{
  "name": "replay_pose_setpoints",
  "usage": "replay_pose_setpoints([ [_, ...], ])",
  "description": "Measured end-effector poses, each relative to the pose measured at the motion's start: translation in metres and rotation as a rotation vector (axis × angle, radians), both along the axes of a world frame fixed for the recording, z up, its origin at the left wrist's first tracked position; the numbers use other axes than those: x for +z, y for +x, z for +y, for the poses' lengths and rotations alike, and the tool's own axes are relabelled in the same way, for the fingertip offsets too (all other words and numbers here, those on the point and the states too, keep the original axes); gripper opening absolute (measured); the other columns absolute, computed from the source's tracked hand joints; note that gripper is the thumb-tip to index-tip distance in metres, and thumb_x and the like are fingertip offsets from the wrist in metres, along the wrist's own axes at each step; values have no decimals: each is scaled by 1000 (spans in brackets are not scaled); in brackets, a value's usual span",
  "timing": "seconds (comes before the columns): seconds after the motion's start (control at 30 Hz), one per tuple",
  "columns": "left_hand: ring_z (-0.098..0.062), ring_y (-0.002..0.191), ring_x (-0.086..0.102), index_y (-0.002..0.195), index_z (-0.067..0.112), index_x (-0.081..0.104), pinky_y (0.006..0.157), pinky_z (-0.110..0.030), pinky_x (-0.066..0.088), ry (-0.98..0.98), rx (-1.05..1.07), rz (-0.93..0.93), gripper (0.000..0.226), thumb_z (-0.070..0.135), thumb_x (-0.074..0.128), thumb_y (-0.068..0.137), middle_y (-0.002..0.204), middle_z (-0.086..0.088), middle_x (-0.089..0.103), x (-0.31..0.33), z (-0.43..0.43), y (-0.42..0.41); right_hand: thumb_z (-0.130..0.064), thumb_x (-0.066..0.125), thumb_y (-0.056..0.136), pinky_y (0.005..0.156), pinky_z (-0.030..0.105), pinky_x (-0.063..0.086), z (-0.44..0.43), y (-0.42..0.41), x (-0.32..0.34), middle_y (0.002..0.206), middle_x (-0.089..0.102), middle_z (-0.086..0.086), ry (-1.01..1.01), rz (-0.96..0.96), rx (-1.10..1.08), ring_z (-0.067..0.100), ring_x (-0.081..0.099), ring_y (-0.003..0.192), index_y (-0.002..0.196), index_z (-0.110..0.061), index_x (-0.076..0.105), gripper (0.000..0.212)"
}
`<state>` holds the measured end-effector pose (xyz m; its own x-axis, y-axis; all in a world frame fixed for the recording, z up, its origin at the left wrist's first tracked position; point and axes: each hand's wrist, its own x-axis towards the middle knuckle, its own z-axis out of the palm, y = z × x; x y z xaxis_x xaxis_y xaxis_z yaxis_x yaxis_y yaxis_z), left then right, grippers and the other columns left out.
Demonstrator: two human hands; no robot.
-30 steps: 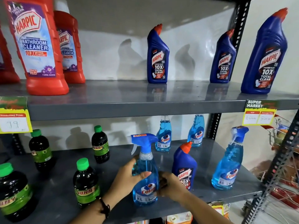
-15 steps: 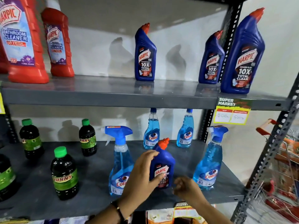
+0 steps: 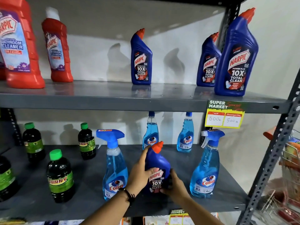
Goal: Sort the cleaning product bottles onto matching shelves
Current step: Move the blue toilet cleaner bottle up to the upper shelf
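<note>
Harpic toilet cleaner, a dark blue plastic bottle with an angled red cap (image 3: pixel 157 166), sits near the front edge of the grey metal lower shelf (image 3: pixel 81 207), between two pale blue Colin trigger spray bottles (image 3: pixel 114 166) (image 3: pixel 207 166). Its matching blue Harpic bottles (image 3: pixel 141 59) stand on the grey upper shelf (image 3: pixel 97 101), toward the right end, so it likely belongs there. The left hand (image 3: pixel 139 174) wraps the bottle's left flank with the thumb across the label; the right hand (image 3: pixel 176 186) cups its lower right side. Both clamp it. Rigid and probably full, it should feel fairly heavy with smooth, slippery walls; the waist below the neck looks the surest hold.
</note>
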<state>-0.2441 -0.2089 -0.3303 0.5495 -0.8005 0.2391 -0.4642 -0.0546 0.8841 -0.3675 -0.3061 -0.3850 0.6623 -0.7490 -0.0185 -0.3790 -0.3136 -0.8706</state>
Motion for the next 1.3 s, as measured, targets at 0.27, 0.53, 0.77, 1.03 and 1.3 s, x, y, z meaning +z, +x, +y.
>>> replay_pose_setpoints([
  [0.27,-8,100,61,124,61,25,87,-26,52,-65,-64,-125,88,6,71,74,120,3,63,37,26,-17,3,56,83,53,38,59,22,-23,37,75,64,12,31,-119,61,22,63,65,99,-21,64,30],
  [0.53,-7,102,63,123,57,37,91,-25,51,-300,-262,-337,87,6,77,66,114,15,65,179,84,-47,2,78,63,61,20,56,58,-77,154,88,72,-4,-263,-405,236,10,69,79,103,-52,52,71],
  [0.77,9,67,60,139,41,22,53,-15,53,-503,-276,-330,73,8,57,84,91,13,62,322,95,-40,-29,80,60,65,47,57,74,-79,298,100,66,16,-476,-553,267,28,61,66,112,-27,56,57],
  [1.03,-11,82,58,137,51,18,63,-39,56,-383,-95,-354,65,21,53,91,87,5,61,369,54,8,-10,63,82,81,52,56,32,0,350,86,50,2,-351,-424,220,26,60,88,122,-18,44,45],
  [1.3,-13,88,60,137,51,16,55,-36,54,-299,-40,-249,65,22,52,91,97,2,63,350,36,48,-3,63,81,76,38,53,14,45,341,77,55,2,-314,-361,172,23,58,85,121,-10,45,44],
])
